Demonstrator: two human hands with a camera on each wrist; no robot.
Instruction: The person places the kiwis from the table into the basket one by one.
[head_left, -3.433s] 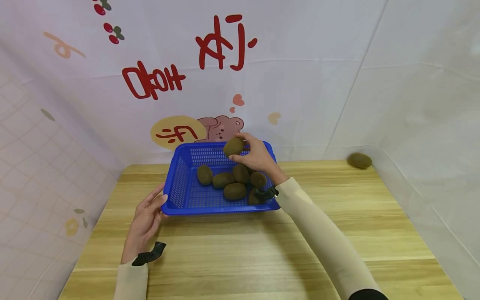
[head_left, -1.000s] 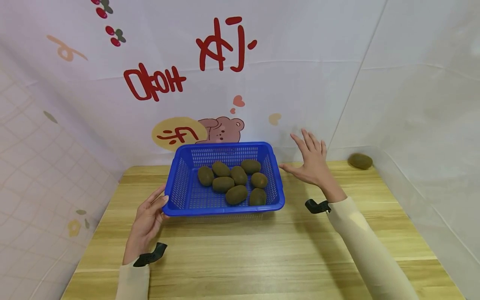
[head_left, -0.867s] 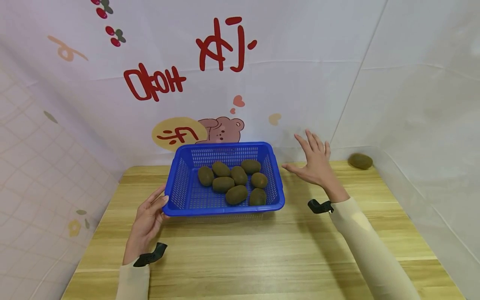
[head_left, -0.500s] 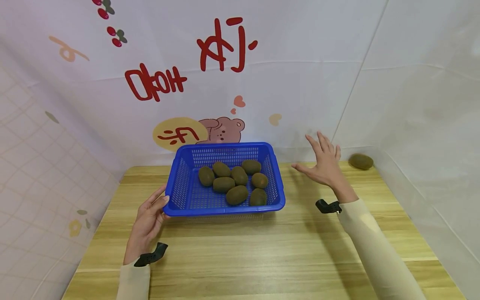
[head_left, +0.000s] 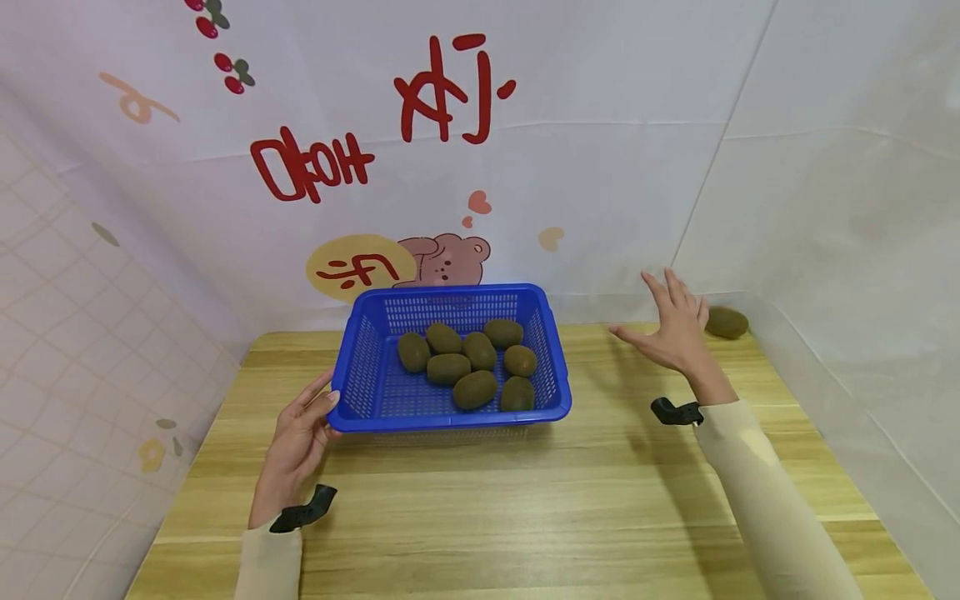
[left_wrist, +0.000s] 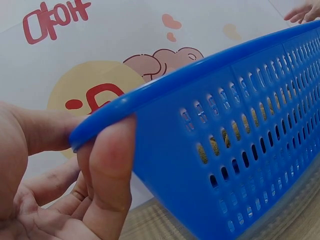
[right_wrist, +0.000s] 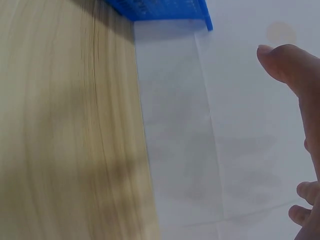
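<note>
A blue plastic basket (head_left: 448, 422) with slotted walls holds several brown kiwis (head_left: 475, 390), mostly toward its right half. My left hand (head_left: 294, 433) pinches the basket's rim at the front left corner. The left wrist view shows the thumb and fingers on both sides of that rim (left_wrist: 150, 90). To the right of the basket, my right hand (head_left: 678, 329) is in the air with its fingers spread and nothing in them. One more kiwi (head_left: 727, 323) lies at the back right of the table, just beyond the right hand's fingers.
The wooden table (head_left: 450, 517) stretches in front of the basket. A white printed cloth (head_left: 600, 167) rises along the back edge, with more cloth on both sides. In the right wrist view, the basket's corner (right_wrist: 160, 10) shows at the top.
Earlier my right hand held a kiwi over the basket; that kiwi now lies inside. The right hand has since moved right, toward the lone kiwi. My left hand keeps its hold on the rim.
</note>
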